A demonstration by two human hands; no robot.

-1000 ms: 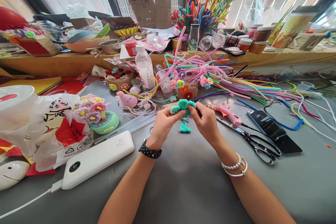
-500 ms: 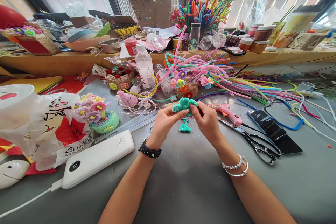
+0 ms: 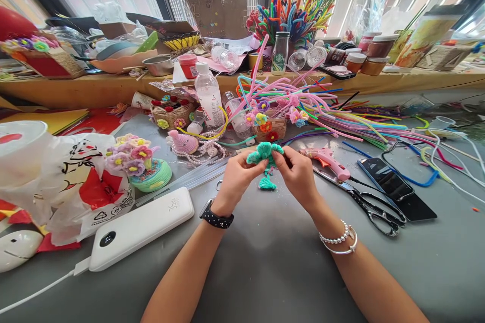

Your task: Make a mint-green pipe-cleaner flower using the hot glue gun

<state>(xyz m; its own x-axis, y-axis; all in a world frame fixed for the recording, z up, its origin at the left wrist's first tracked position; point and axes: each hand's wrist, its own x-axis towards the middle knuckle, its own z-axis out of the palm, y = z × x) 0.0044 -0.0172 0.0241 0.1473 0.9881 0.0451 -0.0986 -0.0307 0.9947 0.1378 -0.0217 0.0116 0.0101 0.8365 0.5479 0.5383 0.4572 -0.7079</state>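
Between my two hands is a teal pipe-cleaner flower [image 3: 264, 151] with rounded, fuzzy petals. My left hand [image 3: 242, 174] pinches its left petals between thumb and fingers. On the other side, my right hand [image 3: 295, 174] grips the right petals the same way, fingertips partly hidden. Just below, a smaller teal fuzzy piece [image 3: 267, 183] lies on the grey table [image 3: 261, 262]; whether it joins the flower cannot be made out. To the right of my right hand lie a pink glue gun [image 3: 329, 162] and large black-handled scissors [image 3: 373, 207].
A white power bank [image 3: 142, 229] with a cable lies left, near a potted fuzzy bouquet [image 3: 138, 161] and a plastic bag [image 3: 87, 181]. Behind my hands are a clear bottle [image 3: 209, 98] and a heap of pipe cleaners [image 3: 322, 111]. Two phones [image 3: 394, 186] rest at right.
The flower has shifted slightly left and tilted in my fingers. My right hand has moved a little left, closer to my left hand; both keep hold of it.
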